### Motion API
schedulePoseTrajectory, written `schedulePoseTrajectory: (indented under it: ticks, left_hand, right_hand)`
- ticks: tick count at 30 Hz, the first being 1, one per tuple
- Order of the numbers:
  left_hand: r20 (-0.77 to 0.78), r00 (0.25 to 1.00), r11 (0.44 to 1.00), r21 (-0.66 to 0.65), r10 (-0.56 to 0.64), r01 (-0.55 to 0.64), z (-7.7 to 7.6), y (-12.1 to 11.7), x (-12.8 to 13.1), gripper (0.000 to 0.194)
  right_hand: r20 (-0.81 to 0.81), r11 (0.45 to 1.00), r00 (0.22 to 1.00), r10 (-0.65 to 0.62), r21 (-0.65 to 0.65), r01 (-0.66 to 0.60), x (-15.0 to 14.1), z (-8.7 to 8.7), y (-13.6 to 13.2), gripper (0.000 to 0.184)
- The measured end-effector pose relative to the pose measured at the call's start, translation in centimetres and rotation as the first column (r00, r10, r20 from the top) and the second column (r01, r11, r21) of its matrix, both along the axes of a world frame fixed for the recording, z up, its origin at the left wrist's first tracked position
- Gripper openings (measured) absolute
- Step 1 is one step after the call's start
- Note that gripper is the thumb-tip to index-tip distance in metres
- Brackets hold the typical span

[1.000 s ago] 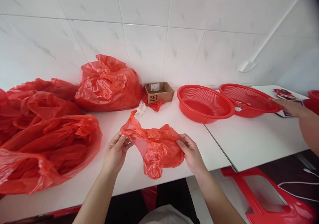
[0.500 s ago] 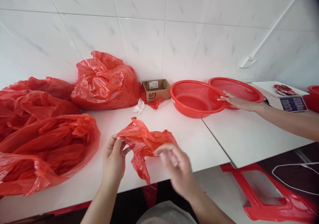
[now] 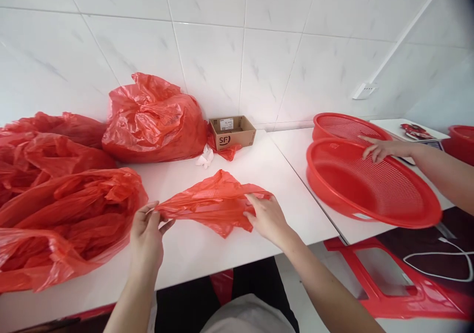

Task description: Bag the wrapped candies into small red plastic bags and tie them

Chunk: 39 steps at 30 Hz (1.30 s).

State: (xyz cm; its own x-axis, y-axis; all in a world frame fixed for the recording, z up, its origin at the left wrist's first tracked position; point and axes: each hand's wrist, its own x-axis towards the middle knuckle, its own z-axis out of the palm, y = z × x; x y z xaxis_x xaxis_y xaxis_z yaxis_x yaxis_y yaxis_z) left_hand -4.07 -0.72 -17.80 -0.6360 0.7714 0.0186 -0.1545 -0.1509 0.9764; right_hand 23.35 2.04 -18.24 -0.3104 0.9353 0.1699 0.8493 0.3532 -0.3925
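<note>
A thin red plastic bag (image 3: 218,202) is stretched between my two hands above the white table (image 3: 281,185). My left hand (image 3: 148,227) pinches its gathered left end between thumb and fingers. On the other side my right hand (image 3: 267,215) grips the right part, with the fingers curled into the plastic. Close to my left hand lies a large open red bag (image 3: 85,224) full of crumpled red plastic.
Behind stand a bulging red bag (image 3: 155,121), a small cardboard box (image 3: 232,134) and a crumpled white tissue (image 3: 205,156). At right another person's hand (image 3: 381,150) holds a red colander (image 3: 340,190) before a second colander (image 3: 348,121). A scale (image 3: 414,130) and red stool (image 3: 407,293) are beyond.
My right hand let go of the bag's right side and took hold again; the bag is now pulled out wider, my left hand further left. The other person's hand drew the front colander rightward.
</note>
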Motion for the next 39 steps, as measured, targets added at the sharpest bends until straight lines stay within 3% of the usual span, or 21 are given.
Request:
schedulePoseTrajectory:
  ticks: [2, 3, 5, 6, 8, 9, 10, 12, 14, 16, 20, 24, 27, 30, 32, 34, 36, 39]
  left_hand:
    - [-0.293, 0.953, 0.996, 0.071, 0.079, -0.061, 0.1, -0.9, 1.5, 0.027]
    - [-0.498, 0.857, 0.987, 0.147, 0.132, -0.066, 0.4, -1.5, 2.6, 0.028]
    - [-0.838, 0.514, 0.968, 0.245, 0.184, 0.053, 1.0, -2.3, 4.9, 0.020]
    - [-0.922, 0.342, 0.962, 0.238, 0.180, 0.133, 1.2, -2.3, 6.0, 0.017]
    - [-0.993, 0.071, 0.973, 0.104, 0.091, 0.204, 1.2, -1.6, 7.3, 0.014]
    - [-1.000, -0.019, 0.981, 0.018, 0.022, 0.194, 1.1, -0.8, 7.4, 0.016]
    - [-0.994, -0.082, 0.983, -0.089, -0.076, 0.161, 1.0, 0.2, 7.2, 0.019]
    - [-0.954, -0.138, 0.955, -0.280, -0.266, 0.098, 0.9, 2.4, 5.9, 0.028]
    - [-0.918, -0.115, 0.922, -0.386, -0.380, 0.030, 1.0, 4.3, 3.9, 0.036]
    - [-0.908, -0.059, 0.910, -0.413, -0.415, -0.032, 1.3, 5.3, 1.8, 0.041]
    - [-0.888, 0.021, 0.887, -0.461, -0.460, -0.016, 0.9, 4.8, -0.5, 0.046]
    - [-0.803, 0.201, 0.828, -0.545, -0.561, 0.134, 0.1, 2.5, 0.4, 0.054]
    - [-0.762, 0.275, 0.810, -0.544, -0.586, 0.217, 0.5, 1.1, 2.3, 0.055]
    - [-0.716, 0.336, 0.787, -0.511, -0.612, 0.345, 1.2, 0.3, 3.6, 0.055]
    - [-0.660, 0.414, 0.779, -0.509, -0.626, 0.367, 1.6, 0.2, 3.5, 0.055]
    - [-0.619, 0.495, 0.791, -0.511, -0.610, 0.336, 1.7, 0.2, 2.7, 0.058]
    - [-0.619, 0.535, 0.814, -0.499, -0.575, 0.298, 1.6, 0.1, 1.7, 0.060]
    - [-0.624, 0.537, 0.819, -0.496, -0.567, 0.288, 1.2, -0.3, 0.8, 0.060]
  right_hand:
    - [0.050, 0.999, 0.999, -0.010, -0.050, 0.012, 0.0, 0.4, 0.2, 0.058]
    - [0.059, 0.998, 0.998, -0.009, -0.061, 0.013, -0.1, 0.6, 0.3, 0.060]
    - [0.058, 0.997, 0.998, 0.012, -0.071, -0.008, -0.5, 0.7, 0.4, 0.063]
    - [0.053, 0.997, 0.998, 0.029, -0.074, -0.025, -0.7, 0.7, 0.4, 0.064]
    - [0.034, 0.993, 0.996, 0.080, -0.089, -0.077, -0.8, 0.8, 0.2, 0.064]
    - [0.025, 0.988, 0.993, 0.120, -0.100, -0.117, -0.8, 0.8, 0.1, 0.062]
    - [0.020, 0.979, 0.985, 0.174, -0.112, -0.170, -0.7, 0.9, -0.1, 0.059]
    - [0.030, 0.941, 0.948, 0.318, -0.135, -0.312, -0.1, 0.8, -0.4, 0.051]
    - [0.066, 0.888, 0.893, 0.446, -0.160, -0.431, 1.1, 0.6, -0.5, 0.045]
    - [0.092, 0.870, 0.870, 0.484, -0.161, -0.466, 2.7, 0.4, -0.3, 0.040]
    - [-0.084, 0.936, 0.933, 0.351, -0.004, -0.352, 6.3, 0.3, 0.1, 0.040]
    - [-0.352, 0.964, 0.910, 0.217, 0.226, -0.143, 6.6, 0.8, -1.3, 0.042]
    - [-0.416, 0.932, 0.868, 0.273, 0.339, -0.130, 3.8, 1.1, -3.0, 0.040]
    - [-0.299, 0.951, 0.907, 0.296, 0.179, -0.252, 1.2, 0.7, -3.2, 0.044]
    - [-0.118, 0.964, 0.961, 0.248, -0.064, -0.257, 1.0, 0.5, -2.3, 0.049]
    - [-0.003, 0.929, 0.974, 0.228, -0.298, -0.219, 1.8, 0.6, -1.1, 0.053]
    - [-0.057, 0.875, 0.964, 0.261, -0.407, -0.261, 2.8, 1.5, -0.5, 0.050]
    - [-0.357, 0.796, 0.846, 0.396, -0.326, -0.510, 3.6, 4.0, -0.7, 0.038]
